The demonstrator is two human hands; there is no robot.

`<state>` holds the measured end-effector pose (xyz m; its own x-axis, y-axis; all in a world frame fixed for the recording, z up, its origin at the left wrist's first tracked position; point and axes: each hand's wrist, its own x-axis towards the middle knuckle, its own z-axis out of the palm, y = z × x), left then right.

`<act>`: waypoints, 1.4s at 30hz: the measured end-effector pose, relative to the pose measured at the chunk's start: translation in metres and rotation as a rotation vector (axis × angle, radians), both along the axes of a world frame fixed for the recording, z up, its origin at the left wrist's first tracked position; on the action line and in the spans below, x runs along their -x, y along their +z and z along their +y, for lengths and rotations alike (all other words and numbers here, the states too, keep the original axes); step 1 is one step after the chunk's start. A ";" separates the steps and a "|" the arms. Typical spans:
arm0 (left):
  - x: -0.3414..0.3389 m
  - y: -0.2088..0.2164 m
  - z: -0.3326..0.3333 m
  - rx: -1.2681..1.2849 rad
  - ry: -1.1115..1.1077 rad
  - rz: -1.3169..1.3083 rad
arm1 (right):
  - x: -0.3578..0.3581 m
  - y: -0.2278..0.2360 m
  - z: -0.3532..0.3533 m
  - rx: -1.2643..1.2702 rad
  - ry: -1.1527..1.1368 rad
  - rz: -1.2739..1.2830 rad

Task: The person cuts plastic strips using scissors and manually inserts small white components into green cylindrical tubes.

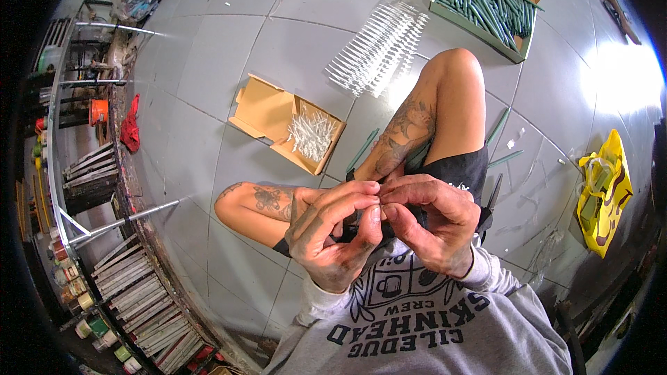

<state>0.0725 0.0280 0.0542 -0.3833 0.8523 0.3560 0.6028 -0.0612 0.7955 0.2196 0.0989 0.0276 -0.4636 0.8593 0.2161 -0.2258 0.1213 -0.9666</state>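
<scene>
In front of my chest my left hand [332,229] and my right hand [436,219] meet, thumbs and forefingers pinched tip to tip. Whatever lies between the fingertips is hidden or too small to make out. Beyond my left knee, an open cardboard box [267,107] holds a heap of thin white plastic pieces [310,133]. Farther off, rows of spiky white pieces [375,48] lie spread on the floor. Another open box [515,54] at the far right is full of dark green pen-like sticks [479,3]. Single green sticks [499,126] rest beside my legs.
I sit cross-legged on grey tiles [201,48]. A yellow plastic bag [604,198] lies at the right, with white scraps [515,139] nearer me. A dark pointed tool [495,192] is by my right hip. Along the left stand a metal-framed rack [62,187] and a red cloth [130,125].
</scene>
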 end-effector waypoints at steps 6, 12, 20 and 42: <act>-0.007 -0.006 -0.005 0.041 0.055 -0.342 | 0.001 -0.002 -0.006 0.162 0.004 0.060; -0.008 -0.008 -0.007 0.027 0.042 -0.711 | 0.008 -0.005 -0.013 0.414 -0.038 0.178; -0.007 -0.015 -0.008 0.088 0.134 -0.828 | 0.007 -0.001 -0.011 0.538 -0.039 0.225; 0.004 -0.029 -0.008 -0.065 0.214 -1.149 | 0.013 -0.021 -0.002 0.750 -0.161 0.294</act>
